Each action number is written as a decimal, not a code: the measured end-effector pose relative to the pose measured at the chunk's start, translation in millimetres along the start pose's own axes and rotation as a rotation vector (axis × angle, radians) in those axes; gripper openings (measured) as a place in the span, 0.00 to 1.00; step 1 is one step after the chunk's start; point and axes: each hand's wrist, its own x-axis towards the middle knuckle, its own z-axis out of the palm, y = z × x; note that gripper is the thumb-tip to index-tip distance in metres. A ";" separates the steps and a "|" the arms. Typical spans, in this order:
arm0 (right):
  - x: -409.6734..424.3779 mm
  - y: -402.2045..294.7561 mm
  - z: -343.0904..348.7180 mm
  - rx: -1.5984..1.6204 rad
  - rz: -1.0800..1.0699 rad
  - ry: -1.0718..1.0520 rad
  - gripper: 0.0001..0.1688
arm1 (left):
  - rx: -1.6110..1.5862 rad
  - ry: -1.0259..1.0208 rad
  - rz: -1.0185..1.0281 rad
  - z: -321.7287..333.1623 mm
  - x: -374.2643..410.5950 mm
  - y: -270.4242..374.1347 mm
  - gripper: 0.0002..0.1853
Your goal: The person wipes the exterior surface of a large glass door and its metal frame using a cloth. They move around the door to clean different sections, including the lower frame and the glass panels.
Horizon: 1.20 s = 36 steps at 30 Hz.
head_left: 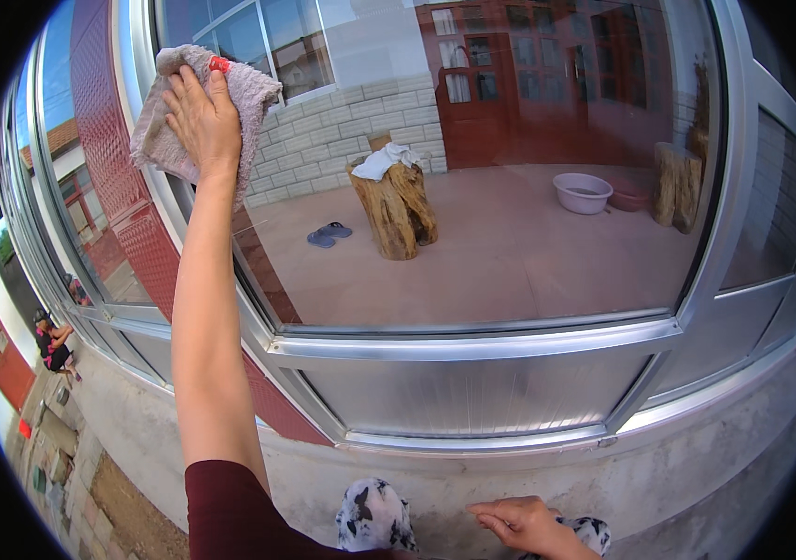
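Observation:
My left hand (205, 129) presses a pale pinkish-grey terry cloth (254, 105) against the upper left of a large glass pane (482, 280), near its metal frame. The cloth bears a small red tag beside my thumb and hangs below the palm. My left arm is stretched far up, the fingers spread over the fabric. Low down, near my right knee, my right hand (527, 521) has its fingers curled together, with nothing visible in them. Below the pane runs a silvery metal sill (475, 343), with a ribbed metal panel (475, 395) under it.
Through the glass show a wood stump (394, 210) with a white cloth (387, 162), slippers (330, 234) and a lilac basin (582, 192). A red patterned strip (107, 105) borders the frame. Another person (54, 343) crouches at the far left. Concrete paving (440, 476) lies below.

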 end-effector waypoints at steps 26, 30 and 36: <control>-46.7 -7.1 -43.8 -0.276 -0.092 -0.017 0.12 | -0.756 -0.492 0.708 4.3 -154.3 498.5 0.34; -47.0 13.8 -28.9 -0.403 -0.059 -0.004 0.09 | -0.944 -0.610 0.788 2.2 -175.5 479.9 0.36; -40.6 20.6 -26.6 -0.537 0.030 -0.025 0.09 | -0.706 -0.329 0.835 1.0 -129.5 403.6 0.28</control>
